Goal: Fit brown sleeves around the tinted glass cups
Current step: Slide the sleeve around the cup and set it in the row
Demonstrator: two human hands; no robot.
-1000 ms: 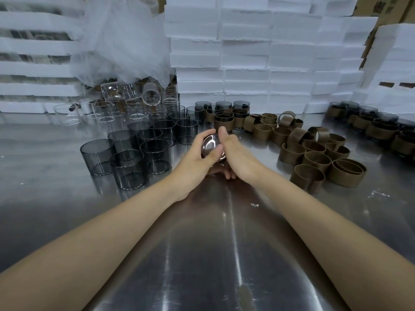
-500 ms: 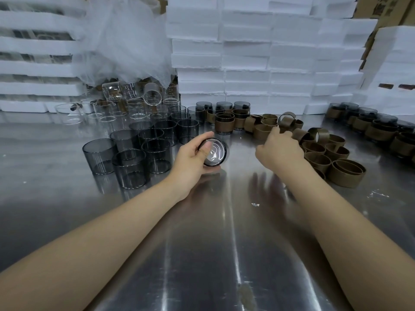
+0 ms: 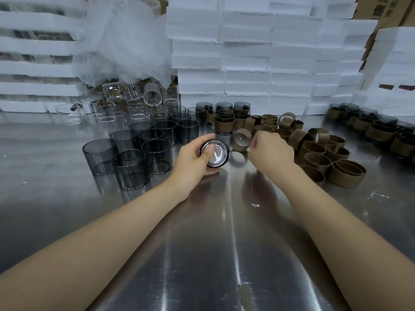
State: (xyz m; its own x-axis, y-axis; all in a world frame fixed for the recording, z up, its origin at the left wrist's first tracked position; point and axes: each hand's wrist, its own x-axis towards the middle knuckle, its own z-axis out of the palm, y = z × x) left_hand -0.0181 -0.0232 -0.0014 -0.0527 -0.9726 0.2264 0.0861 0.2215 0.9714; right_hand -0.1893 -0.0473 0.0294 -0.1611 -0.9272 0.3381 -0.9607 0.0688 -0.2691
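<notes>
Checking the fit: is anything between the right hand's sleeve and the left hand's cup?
Nothing visible. The right hand holds the brown sleeve just beside the tinted cup in the left hand.

A polished metal tabletop (image 3: 202,254) gleamed with streaked reflections and fine brush lines. At 10 o'clock, tinted glass cups (image 3: 98,156) stood smooth, glossy and see-through; clear glass cups (image 3: 152,97) behind them shone likewise. The base of the cup (image 3: 214,153) in the left hand (image 3: 190,162) flashed white glare. The sleeve (image 3: 239,147) in the right hand (image 3: 271,153), like the brown sleeves (image 3: 345,176) at 2 o'clock, looked matt and paper-like. Matt white foam blocks (image 3: 247,63) with rough edges rose at 12 o'clock, beside crinkled translucent film (image 3: 125,41).
</notes>
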